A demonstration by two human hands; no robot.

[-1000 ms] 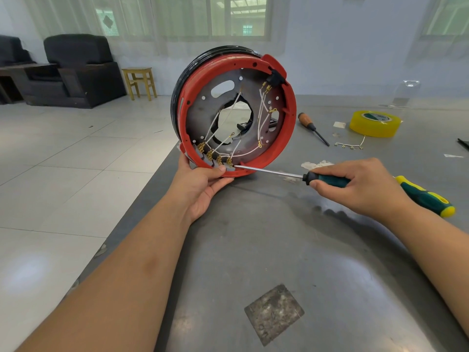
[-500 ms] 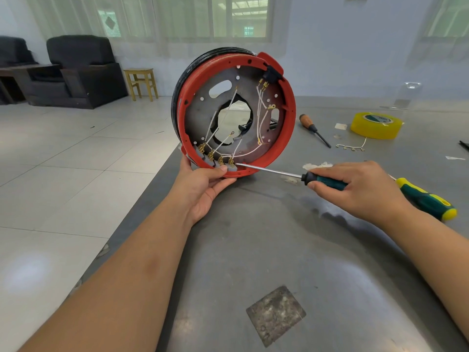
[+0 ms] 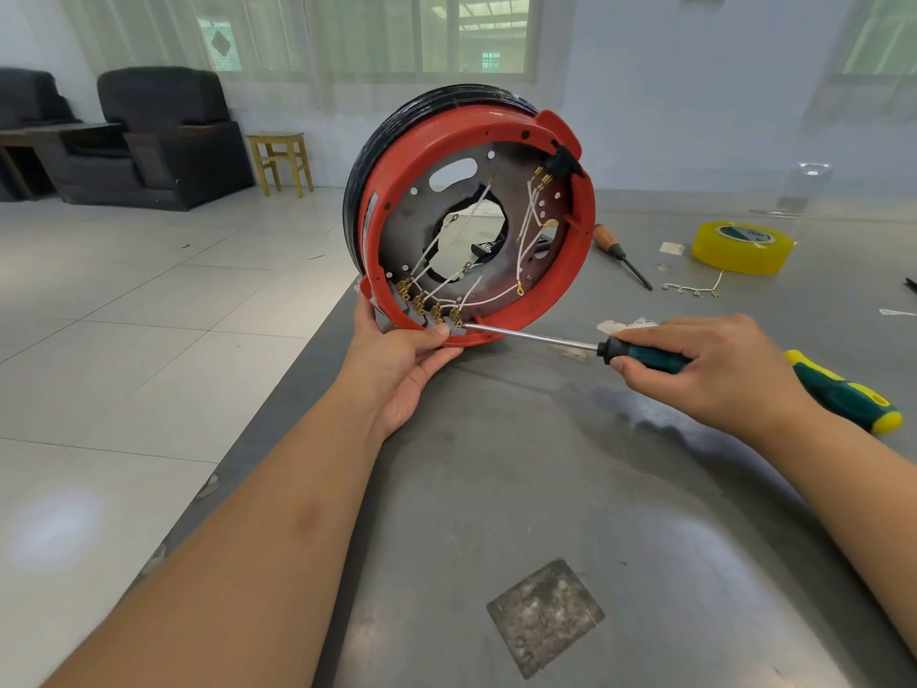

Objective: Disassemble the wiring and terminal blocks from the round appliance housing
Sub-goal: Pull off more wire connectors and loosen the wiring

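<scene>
Upright, round red plastic housing (image 3: 575,250), brass terminals (image 3: 429,307).

I work in what looks like a plain workroom set up in a lounge-like hall. My grey metal table (image 3: 570,489) carries a spare wooden-handled screwdriver (image 3: 618,253), a roll of yellow tape (image 3: 742,248) and a loose strip of terminals (image 3: 692,289). Beyond it lie pale floor tiles (image 3: 124,315), black armchairs (image 3: 163,136), a small wooden stool (image 3: 280,161) and curtained windows (image 3: 347,32).
</scene>
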